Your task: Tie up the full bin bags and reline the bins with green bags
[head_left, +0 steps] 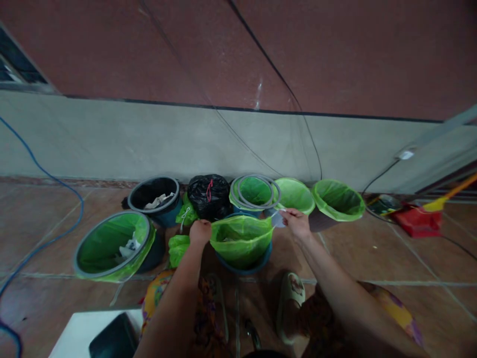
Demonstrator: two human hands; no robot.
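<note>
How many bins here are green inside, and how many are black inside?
Green inside: 5 (front left bin, front middle bin, ring-topped bin, pale green bin, far right bin)
Black inside: 1 (back left bin)
Total: 6 bins in view

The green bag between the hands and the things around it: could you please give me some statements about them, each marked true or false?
1. The left hand grips the green bag at its edge. True.
2. The right hand rests on the floor. False: it holds the bag's pale tie.
3. The black bag has a pink tie. True.
4. The red dustpan lies at the picture's left. False: it lies at the right.
</note>
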